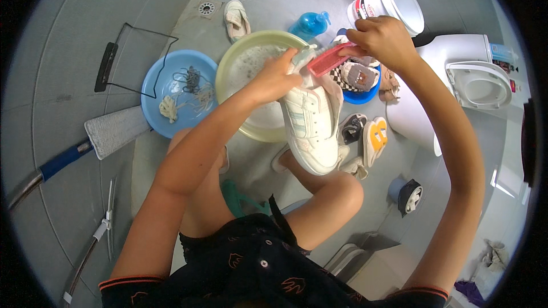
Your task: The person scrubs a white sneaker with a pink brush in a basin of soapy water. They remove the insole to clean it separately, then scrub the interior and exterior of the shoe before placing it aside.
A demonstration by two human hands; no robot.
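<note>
White shoe hangs over the right side of a pale yellow basin, its toe pointing down toward the person's knee and its ankle end up near the hands. The left hand is clamped on that ankle end, and the right hand is closed around a pink brush, held just beside the shoe's opening; whether the bristles touch the shoe, I cannot tell. The two hands are apart from each other, the right one higher in view. Suds float on the water in the yellow basin. To its left stands a blue basin with grey and cream laces lying in it, and a grey mop head is near its lower edge. Beyond the yellow basin, another pale shoe lies on the floor near a round drain, and a blue bottle is near the rim. On the right, a smaller blue tub holds more shoes, one of them checkered, with a white bucket behind it and yellow-and-white slippers on the floor in front
</note>
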